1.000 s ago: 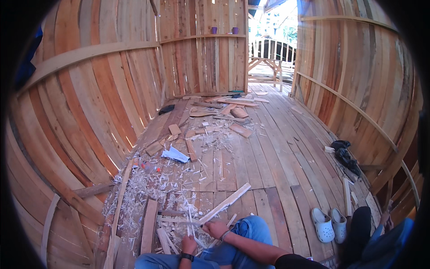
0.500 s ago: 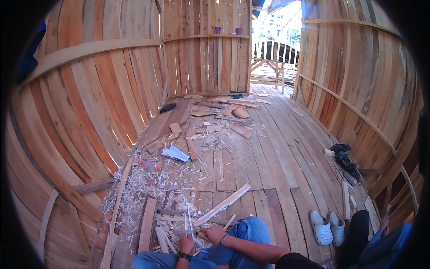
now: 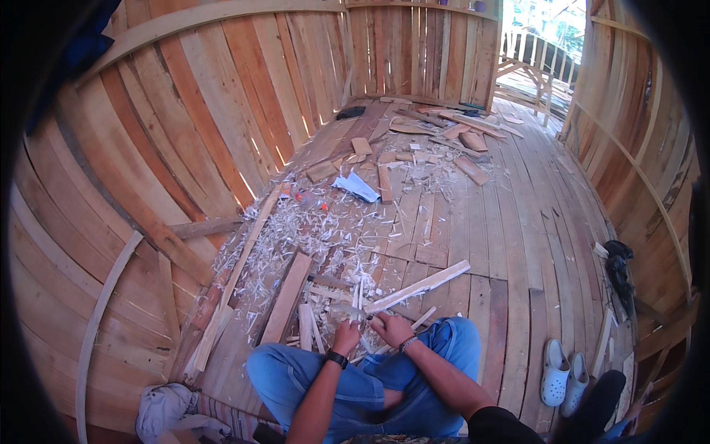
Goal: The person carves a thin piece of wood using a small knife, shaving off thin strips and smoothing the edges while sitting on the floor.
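Observation:
I sit cross-legged on a plank floor, both hands close together in front of my shins. My left hand (image 3: pixel 346 337), with a dark watch at its wrist, is closed around the lower end of a thin pale wood stick (image 3: pixel 358 293). Just to its right, my right hand (image 3: pixel 393 328) is closed on a knife, whose handle is mostly covered by the fingers. The blade points left across the stick, small and hard to make out. A longer squared wood strip (image 3: pixel 418 287) lies slanting beyond my right hand.
Curled shavings (image 3: pixel 296 229) cover the floor at left. A thick plank (image 3: pixel 287 297) lies left of my hands. Offcuts (image 3: pixel 472 170) and a pale blue sheet (image 3: pixel 356 187) lie farther ahead. Light clogs (image 3: pixel 555 374) stand at right beside another person's dark-clad leg (image 3: pixel 595 403). Cloth (image 3: pixel 166 411) lies lower left.
The view has tilted down and turned left, so more of my legs and the cloth show. My hands stay together at the stick, still closed.

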A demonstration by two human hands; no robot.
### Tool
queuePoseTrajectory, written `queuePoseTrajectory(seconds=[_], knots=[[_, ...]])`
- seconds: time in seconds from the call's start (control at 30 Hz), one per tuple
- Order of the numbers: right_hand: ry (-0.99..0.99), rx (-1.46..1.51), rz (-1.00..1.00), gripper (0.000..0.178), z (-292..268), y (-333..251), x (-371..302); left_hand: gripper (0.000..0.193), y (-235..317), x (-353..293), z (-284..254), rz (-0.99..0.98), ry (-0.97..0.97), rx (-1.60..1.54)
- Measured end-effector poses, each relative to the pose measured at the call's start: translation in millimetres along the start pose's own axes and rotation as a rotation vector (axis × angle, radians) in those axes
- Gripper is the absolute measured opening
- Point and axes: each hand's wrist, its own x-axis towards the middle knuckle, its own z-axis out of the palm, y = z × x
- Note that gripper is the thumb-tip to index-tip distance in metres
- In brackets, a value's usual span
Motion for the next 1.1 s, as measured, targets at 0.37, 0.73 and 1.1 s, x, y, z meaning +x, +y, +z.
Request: queuePoseTrajectory(seconds=[0.37,0.73,1.1], knots=[[0.353,0.833,0.128,0.041,8.1,40.4,20.3,0.029,39.2,-41.3,-32.9,-0.050,0.113,-0.493],[0.300,1.234,-0.123,0.037,-91.6,-44.0,-58.1,0.017,250.1,-184.0,-148.4,0.335,0.126,-0.700],[0.375,1.179,-0.318,0.031,-309.7,-89.2,-180.0,0.024,359.7,-288.5,-220.7,0.661,0.144,-0.652]])
